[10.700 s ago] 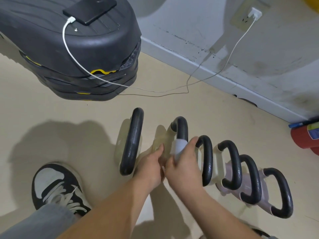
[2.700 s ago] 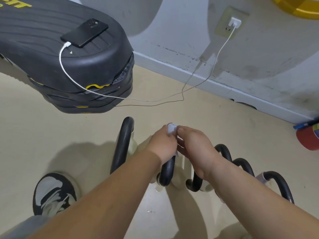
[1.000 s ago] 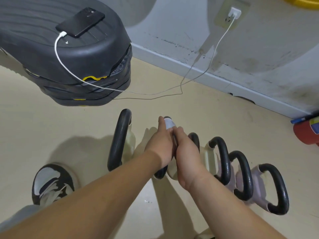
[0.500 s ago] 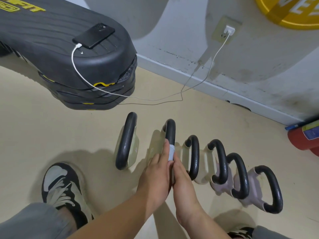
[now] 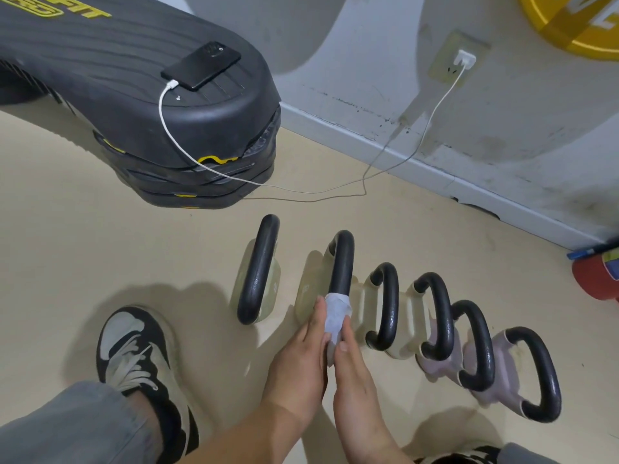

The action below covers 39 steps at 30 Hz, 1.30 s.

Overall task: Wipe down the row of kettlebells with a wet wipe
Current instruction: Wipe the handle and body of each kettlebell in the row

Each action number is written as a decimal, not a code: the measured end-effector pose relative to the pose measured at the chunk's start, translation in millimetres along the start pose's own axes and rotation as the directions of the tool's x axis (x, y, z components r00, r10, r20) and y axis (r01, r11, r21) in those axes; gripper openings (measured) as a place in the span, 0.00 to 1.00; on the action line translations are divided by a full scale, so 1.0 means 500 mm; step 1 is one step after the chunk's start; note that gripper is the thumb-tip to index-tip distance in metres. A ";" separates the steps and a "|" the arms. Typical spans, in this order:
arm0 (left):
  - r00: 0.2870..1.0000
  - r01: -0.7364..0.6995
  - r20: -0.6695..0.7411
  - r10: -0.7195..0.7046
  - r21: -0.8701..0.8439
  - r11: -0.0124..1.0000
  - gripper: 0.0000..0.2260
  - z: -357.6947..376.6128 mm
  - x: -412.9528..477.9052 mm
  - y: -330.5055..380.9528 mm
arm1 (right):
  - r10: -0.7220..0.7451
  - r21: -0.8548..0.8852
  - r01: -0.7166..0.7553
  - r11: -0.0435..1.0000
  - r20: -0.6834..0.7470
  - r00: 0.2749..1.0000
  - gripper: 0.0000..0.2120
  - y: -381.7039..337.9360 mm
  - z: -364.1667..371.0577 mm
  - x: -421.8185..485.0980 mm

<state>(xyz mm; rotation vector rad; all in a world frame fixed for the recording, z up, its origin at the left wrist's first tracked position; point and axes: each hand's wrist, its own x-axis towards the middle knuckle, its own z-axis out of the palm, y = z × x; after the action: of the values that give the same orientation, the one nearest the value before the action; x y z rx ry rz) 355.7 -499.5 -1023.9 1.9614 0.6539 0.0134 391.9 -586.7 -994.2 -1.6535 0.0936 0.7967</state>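
Observation:
Several kettlebells with black handles stand in a row on the beige floor, from the largest [image 5: 259,272] at the left to the smallest [image 5: 532,373] at the right. A white wet wipe [image 5: 336,313] is wrapped round the near end of the second kettlebell's handle [image 5: 341,262]. My left hand [image 5: 301,356] and my right hand [image 5: 351,370] press against that handle from either side, both holding the wipe round it. The fingers lie along the handle, thumbs over the wipe.
A stack of black step platforms [image 5: 140,108] stands at the back left with a phone [image 5: 201,67] on top. Its white cable [image 5: 301,190] trails across the floor to a wall socket [image 5: 457,61]. My shoe [image 5: 137,346] is at the left. A red object [image 5: 596,279] lies at the right.
Both hands have slid the wipe from the top of the second handle down toward its near end. The camera has tilted up a little.

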 end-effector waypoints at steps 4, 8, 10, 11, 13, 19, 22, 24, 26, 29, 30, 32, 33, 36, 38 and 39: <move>0.997 0.033 0.069 -0.032 -0.013 0.999 0.25 -0.004 0.012 -0.020 | 0.005 -0.075 -0.009 0.997 -0.055 0.998 0.17 -0.020 -0.007 0.010; 0.997 -0.066 -0.026 0.071 0.147 0.987 0.24 -0.003 0.020 -0.020 | 0.038 -0.158 -0.045 0.986 -0.051 0.998 0.16 -0.066 -0.009 0.037; 0.995 -0.018 -0.092 0.026 0.080 0.997 0.20 -0.005 0.025 -0.010 | 0.045 -0.165 -0.053 0.985 -0.052 0.998 0.17 -0.071 -0.005 0.035; 0.995 0.033 -0.090 -0.032 0.013 0.999 0.16 -0.007 0.030 -0.002 | 0.044 -0.163 -0.052 0.985 -0.051 0.998 0.17 -0.067 -0.005 0.033; 0.995 0.067 -0.068 -0.072 -0.060 0.996 0.12 -0.010 0.038 0.017 | 0.036 -0.158 -0.042 0.987 -0.038 0.999 0.18 -0.058 -0.007 0.030; 0.998 0.048 -0.037 -0.048 -0.013 0.999 0.22 -0.002 0.029 0.001 | 0.043 -0.137 -0.041 0.990 0.015 0.999 0.20 -0.037 -0.020 0.033; 0.995 0.098 -0.018 -0.099 -0.065 0.993 0.22 -0.003 0.004 -0.010 | 0.067 -0.144 -0.062 0.988 0.028 0.997 0.21 0.004 -0.020 0.016; 0.997 0.042 -0.060 -0.044 -0.041 0.998 0.21 0.006 -0.009 -0.009 | 0.098 -0.114 -0.093 0.989 0.036 0.995 0.21 0.020 -0.017 0.008; 0.995 0.028 -0.091 -0.034 -0.069 0.997 0.19 0.009 -0.008 -0.004 | 0.108 -0.105 -0.104 0.989 0.035 0.994 0.21 0.023 -0.013 0.009; 0.979 0.177 -0.038 -0.202 -0.347 0.921 0.12 0.012 0.013 -0.010 | 0.092 -0.158 -0.086 0.984 0.036 0.995 0.19 0.022 -0.010 0.008; 0.968 0.222 -0.017 -0.249 -0.394 0.892 0.11 0.014 0.018 -0.022 | 0.087 -0.175 -0.078 0.981 0.041 0.995 0.18 0.023 -0.009 0.006; 0.974 0.215 -0.007 -0.227 -0.290 0.932 0.11 0.004 0.024 -0.031 | 0.093 -0.216 -0.080 0.973 0.049 0.994 0.17 0.021 -0.009 0.004; 0.981 0.190 -0.008 -0.195 -0.195 0.962 0.14 -0.001 0.028 -0.035 | 0.103 -0.226 -0.090 0.970 0.046 0.994 0.16 0.019 -0.009 0.007; 0.987 0.154 0.060 -0.151 -0.047 0.987 0.20 -0.009 0.043 -0.040 | 0.159 -0.215 -0.143 0.966 0.060 0.985 0.16 0.023 -0.016 0.020; 0.975 0.219 0.074 -0.211 -0.110 0.970 0.16 -0.008 0.036 -0.027 | 0.188 -0.213 -0.165 0.963 0.093 0.978 0.20 0.027 -0.016 0.023; 0.960 0.279 0.088 -0.266 -0.264 0.923 0.15 -0.009 0.026 -0.005 | 0.198 -0.207 -0.173 0.963 0.104 0.975 0.22 0.029 -0.014 0.023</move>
<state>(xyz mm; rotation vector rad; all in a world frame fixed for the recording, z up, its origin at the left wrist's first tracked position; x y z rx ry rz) 364.4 -489.0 -1027.0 1.5871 0.8411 -0.1116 396.8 -592.8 -1012.3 -1.7948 0.0857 1.0793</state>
